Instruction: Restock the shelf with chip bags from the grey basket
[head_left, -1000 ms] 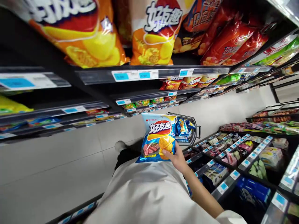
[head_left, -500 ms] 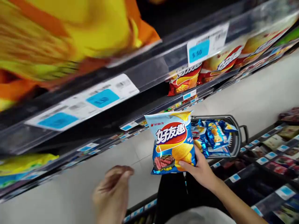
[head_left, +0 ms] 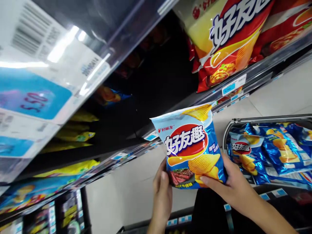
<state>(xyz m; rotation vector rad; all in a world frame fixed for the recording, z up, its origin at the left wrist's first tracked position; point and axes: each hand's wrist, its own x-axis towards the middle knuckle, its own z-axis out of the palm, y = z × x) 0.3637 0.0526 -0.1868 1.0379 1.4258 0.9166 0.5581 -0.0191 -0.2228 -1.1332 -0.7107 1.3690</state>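
Note:
A blue bag of potato chips (head_left: 188,146) faces me upright in the middle of the head view, with a red oval logo and a picture of chips and steak. My right hand (head_left: 231,185) grips its lower right side, thumb across the front and fingers behind. Against the bag's lower left edge rests my left hand (head_left: 162,185), its fingers curled behind the bag and partly hidden. A basket (head_left: 227,130) on the right holds several more blue chip bags (head_left: 280,146).
Red and yellow chip bags (head_left: 231,42) stand on the shelf at the upper right. A shelf edge with price labels (head_left: 31,94) looms close at the upper left. Yellow and blue bags (head_left: 48,182) lie on a lower shelf. Pale floor (head_left: 117,195) shows below.
My left hand has moved right, from apart to touching the chip bag's left side. My right hand still holds the bag. The view has shifted closer to the shelf and the basket.

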